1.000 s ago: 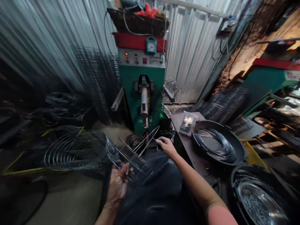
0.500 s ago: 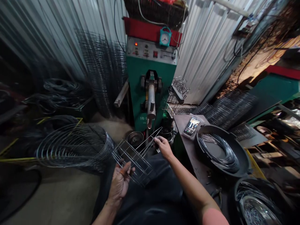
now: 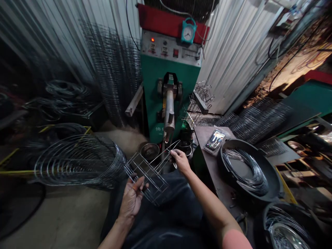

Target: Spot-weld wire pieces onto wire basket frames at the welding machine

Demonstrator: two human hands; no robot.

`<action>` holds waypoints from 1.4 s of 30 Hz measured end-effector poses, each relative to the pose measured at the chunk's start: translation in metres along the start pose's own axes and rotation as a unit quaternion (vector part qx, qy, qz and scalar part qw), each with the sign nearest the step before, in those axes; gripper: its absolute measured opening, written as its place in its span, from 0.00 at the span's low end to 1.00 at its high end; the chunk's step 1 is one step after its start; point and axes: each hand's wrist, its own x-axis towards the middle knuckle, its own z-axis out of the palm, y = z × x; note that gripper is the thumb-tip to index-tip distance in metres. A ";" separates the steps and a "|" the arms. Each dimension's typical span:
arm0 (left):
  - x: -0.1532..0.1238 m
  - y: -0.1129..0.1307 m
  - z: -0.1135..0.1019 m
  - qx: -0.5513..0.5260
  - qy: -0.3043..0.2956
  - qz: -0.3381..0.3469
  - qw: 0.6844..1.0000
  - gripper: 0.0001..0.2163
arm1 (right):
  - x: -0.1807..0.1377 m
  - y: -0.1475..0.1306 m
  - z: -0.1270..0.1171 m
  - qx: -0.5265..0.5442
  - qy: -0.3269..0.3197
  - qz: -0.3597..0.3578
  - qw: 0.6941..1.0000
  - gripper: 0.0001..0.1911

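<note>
A small wire rack (image 3: 147, 171) of thin metal rods is held tilted over my lap. My left hand (image 3: 132, 197) grips its lower left side, thumb and fingers closed on the rods. At the rack's upper right end, my right hand (image 3: 179, 159) pinches a bent wire piece (image 3: 166, 155) that narrows to a loop. Whether this wire is joined to the rack, I cannot tell. Just above the loop is the lower tip of the metal arm (image 3: 169, 116) on a green welding machine (image 3: 153, 74); the tip and wire look close but apart.
Wire rings (image 3: 77, 160) lie stacked at the left, and a tall stack of wire pieces (image 3: 110, 69) leans on the wall. On the right table (image 3: 207, 162) are a phone (image 3: 215, 140) and a black pan (image 3: 275, 180) holding a wire coil (image 3: 245, 173). A bowl (image 3: 149, 151) sits below the machine.
The camera view has tilted and shifted slightly, so the machine appears a little higher and further right. Both hands keep their hold, with the rack and wire in nearly the same pose.
</note>
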 end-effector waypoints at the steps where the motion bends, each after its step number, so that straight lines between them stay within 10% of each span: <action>1: 0.000 0.000 0.001 0.000 0.000 0.001 1.000 0.20 | 0.001 0.001 0.000 0.002 0.002 0.002 1.000 0.17; 32: 0.011 0.013 0.044 -0.008 0.043 0.024 0.999 0.16 | 0.038 -0.005 0.006 0.065 0.026 0.031 0.997 0.18; 42: 0.015 0.007 0.044 -0.025 0.031 0.068 0.997 0.19 | -0.046 0.015 -0.017 -0.191 -0.166 0.031 0.967 0.14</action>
